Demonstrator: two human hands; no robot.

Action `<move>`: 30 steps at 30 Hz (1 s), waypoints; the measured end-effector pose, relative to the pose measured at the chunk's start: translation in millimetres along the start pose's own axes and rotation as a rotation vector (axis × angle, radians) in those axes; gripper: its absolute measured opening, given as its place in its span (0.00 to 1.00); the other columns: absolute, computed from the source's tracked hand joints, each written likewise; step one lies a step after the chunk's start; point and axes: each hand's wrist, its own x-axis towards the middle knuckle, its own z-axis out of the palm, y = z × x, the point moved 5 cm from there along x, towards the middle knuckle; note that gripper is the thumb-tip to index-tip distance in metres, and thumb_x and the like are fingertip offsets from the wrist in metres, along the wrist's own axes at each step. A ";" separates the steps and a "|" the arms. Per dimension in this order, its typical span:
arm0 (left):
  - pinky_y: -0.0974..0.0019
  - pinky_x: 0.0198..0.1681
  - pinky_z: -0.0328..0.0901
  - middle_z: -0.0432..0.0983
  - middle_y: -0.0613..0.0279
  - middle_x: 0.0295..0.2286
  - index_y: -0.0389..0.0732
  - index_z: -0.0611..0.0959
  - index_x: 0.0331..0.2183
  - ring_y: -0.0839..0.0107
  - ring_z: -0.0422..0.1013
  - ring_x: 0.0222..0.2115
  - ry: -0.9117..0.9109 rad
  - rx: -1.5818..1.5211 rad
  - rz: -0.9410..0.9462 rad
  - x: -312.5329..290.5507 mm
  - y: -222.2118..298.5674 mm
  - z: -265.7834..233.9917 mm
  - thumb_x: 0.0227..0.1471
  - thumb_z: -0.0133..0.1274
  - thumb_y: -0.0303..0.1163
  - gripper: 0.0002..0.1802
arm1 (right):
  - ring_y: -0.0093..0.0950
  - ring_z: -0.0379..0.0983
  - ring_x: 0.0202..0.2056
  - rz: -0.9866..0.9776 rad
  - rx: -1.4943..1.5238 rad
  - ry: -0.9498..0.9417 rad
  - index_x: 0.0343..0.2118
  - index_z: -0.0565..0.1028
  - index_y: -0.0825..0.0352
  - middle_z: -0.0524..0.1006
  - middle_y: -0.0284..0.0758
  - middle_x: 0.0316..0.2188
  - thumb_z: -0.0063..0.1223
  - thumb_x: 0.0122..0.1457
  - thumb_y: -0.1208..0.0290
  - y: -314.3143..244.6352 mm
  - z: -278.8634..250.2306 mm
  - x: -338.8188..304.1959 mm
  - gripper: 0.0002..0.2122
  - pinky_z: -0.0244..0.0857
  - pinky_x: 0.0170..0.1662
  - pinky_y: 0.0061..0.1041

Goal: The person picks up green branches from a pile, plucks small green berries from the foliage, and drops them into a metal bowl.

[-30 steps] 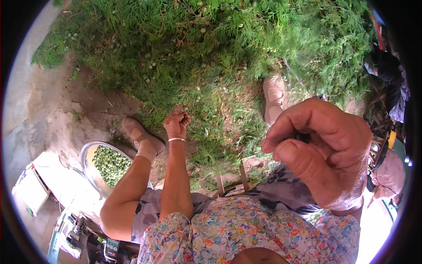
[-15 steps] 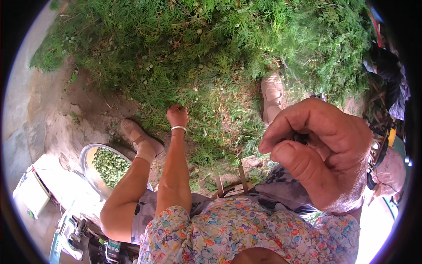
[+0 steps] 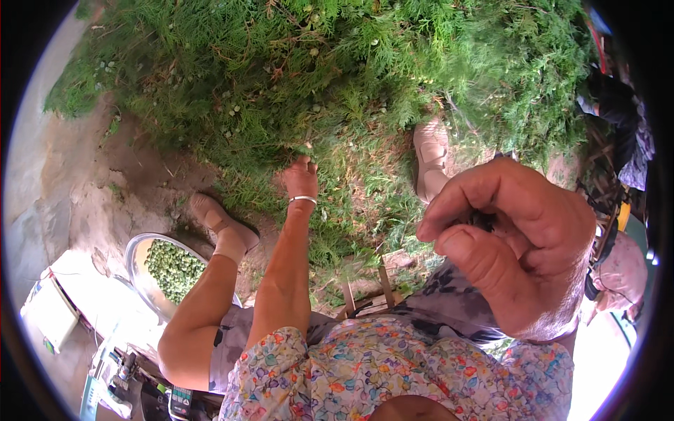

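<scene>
My left hand [image 3: 300, 179], with a pale bracelet at the wrist, reaches down over the leafy green conifer sprigs [image 3: 351, 168] between my feet. Its fingers look drawn together at the tips; whatever they hold, if anything, is too small to make out. My right hand [image 3: 516, 242] is raised large and close on the right, its fingers curled round toward the thumb. Inside that curl is dark shadow, and I cannot tell whether something is held there. Small pale cones [image 3: 235, 110] dot the heaped conifer branches [image 3: 295, 70] ahead.
A metal basin [image 3: 133, 263] of small green cones [image 3: 172, 270] stands beside my left leg. My shoes [image 3: 223, 223] rest on the earth near the branches. Short wooden bars [image 3: 385, 284] show between my legs. A pink rounded thing [image 3: 621, 270] and dark cloth lie at far right.
My left hand has moved slightly right and farther from me over the sprigs, and has turned. My right hand has barely moved, its fingers still curled.
</scene>
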 end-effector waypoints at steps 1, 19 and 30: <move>0.54 0.32 0.67 0.75 0.48 0.20 0.40 0.81 0.26 0.48 0.72 0.24 -0.016 0.122 0.067 0.5 2.0 5.5 0.41 0.57 0.29 0.05 | 0.17 0.69 0.22 -0.038 -0.001 0.011 0.29 0.73 0.78 0.76 0.38 0.22 0.55 0.54 0.71 -0.4 -0.4 0.4 0.11 0.62 0.25 0.15; 0.71 0.16 0.63 0.76 0.58 0.19 0.36 0.81 0.25 0.66 0.72 0.18 -0.197 -0.772 -0.464 -6.8 -16.0 4.8 0.44 0.58 0.29 0.06 | 0.16 0.69 0.22 -0.019 -0.050 -0.008 0.29 0.73 0.77 0.76 0.37 0.22 0.55 0.54 0.71 -0.2 0.6 -1.3 0.11 0.62 0.25 0.14; 0.65 0.25 0.66 0.77 0.54 0.19 0.37 0.81 0.25 0.63 0.73 0.19 0.083 -0.328 -0.172 -1.2 -21.8 16.2 0.39 0.55 0.23 0.05 | 0.16 0.68 0.21 -0.059 -0.023 0.032 0.29 0.74 0.77 0.76 0.36 0.22 0.55 0.53 0.73 0.8 -3.3 -2.3 0.09 0.61 0.24 0.13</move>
